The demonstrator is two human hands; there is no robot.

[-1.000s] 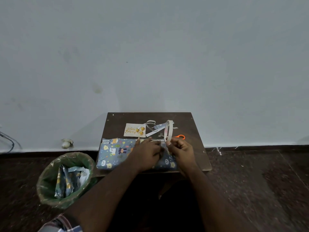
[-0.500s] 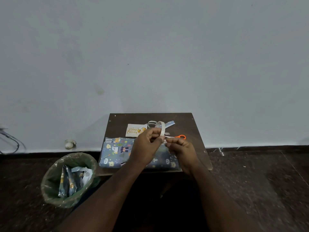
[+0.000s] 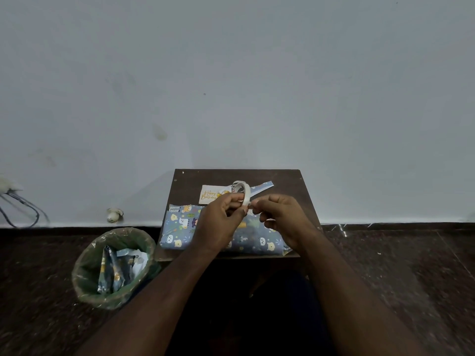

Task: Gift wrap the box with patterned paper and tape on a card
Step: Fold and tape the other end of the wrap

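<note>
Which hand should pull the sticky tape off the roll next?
The right hand, probably. Its fingers already pinch at the edge of the tape roll, where the loose end seems to be. The left hand grips the roll above the wrapped box, so it is busy steadying.

The flat rectangular box wrapped in blue paper printed with cartoon animals (image 3: 180, 227) lies along the near edge of the small dark wooden desk (image 3: 288, 181); just beyond the box, the cream rectangular card with gold "Happy Birthday" lettering (image 3: 209, 195) lies flat; the pale ring-shaped roll of tape (image 3: 245, 192) stands on edge above the box, at the card's right end, partly covering it.
</note>
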